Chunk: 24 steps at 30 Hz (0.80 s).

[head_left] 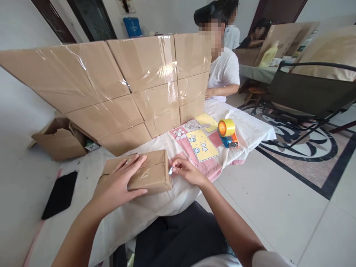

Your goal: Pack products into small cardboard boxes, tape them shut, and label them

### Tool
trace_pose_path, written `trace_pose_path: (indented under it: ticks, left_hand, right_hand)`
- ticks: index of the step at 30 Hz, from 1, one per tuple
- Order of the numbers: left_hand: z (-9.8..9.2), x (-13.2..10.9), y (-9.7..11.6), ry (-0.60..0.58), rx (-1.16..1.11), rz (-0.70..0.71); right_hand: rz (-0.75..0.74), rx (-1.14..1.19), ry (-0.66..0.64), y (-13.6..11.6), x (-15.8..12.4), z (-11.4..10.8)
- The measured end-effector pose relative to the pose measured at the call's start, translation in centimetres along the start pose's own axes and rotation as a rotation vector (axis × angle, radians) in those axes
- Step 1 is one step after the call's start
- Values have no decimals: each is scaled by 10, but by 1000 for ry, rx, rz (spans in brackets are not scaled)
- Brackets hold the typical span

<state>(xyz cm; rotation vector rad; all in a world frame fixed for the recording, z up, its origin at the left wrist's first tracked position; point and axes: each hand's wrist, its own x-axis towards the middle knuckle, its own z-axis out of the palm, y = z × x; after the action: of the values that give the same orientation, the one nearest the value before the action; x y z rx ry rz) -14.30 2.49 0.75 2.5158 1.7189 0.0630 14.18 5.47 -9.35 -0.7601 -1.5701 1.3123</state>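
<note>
A small cardboard box with clear tape on its top lies in front of me on the cloth-covered table. My left hand rests on top of the box, fingers spread. At the box's right end, my right hand pinches a small white and blue sticker between thumb and fingers. Whether the sticker touches the box I cannot tell. Beyond the box, a tape dispenser with a yellow roll stands on the cloth, beside a yellow printed patch and scattered white paper bits.
A wall of stacked, taped cardboard boxes stands behind the work spot. An open carton sits at the left, near a black flat item. A co-worker is behind the stack. At the right is a dark folding chair.
</note>
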Motion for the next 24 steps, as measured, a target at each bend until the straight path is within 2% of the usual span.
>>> trace_pose_path:
  ticks: [6, 11, 14, 17, 21, 24]
  left_hand:
    - [1, -1, -1, -4, 21, -23]
    - [1, -1, -2, 40, 9, 49]
    - [1, 0, -1, 39, 25, 80]
    - [2, 1, -1, 43, 41, 64]
    - [4, 0, -2, 57, 38, 79]
    - [5, 0, -3, 66, 46, 101]
  right_hand:
    - [96, 106, -8, 16, 0, 9]
    - [100, 82, 52, 28, 4, 16]
    - [99, 54, 212, 28, 0, 25]
    - [83, -45, 392, 24, -19, 43]
    - [90, -43, 335, 16, -55, 70]
    - [121, -16, 325, 14, -67, 80]
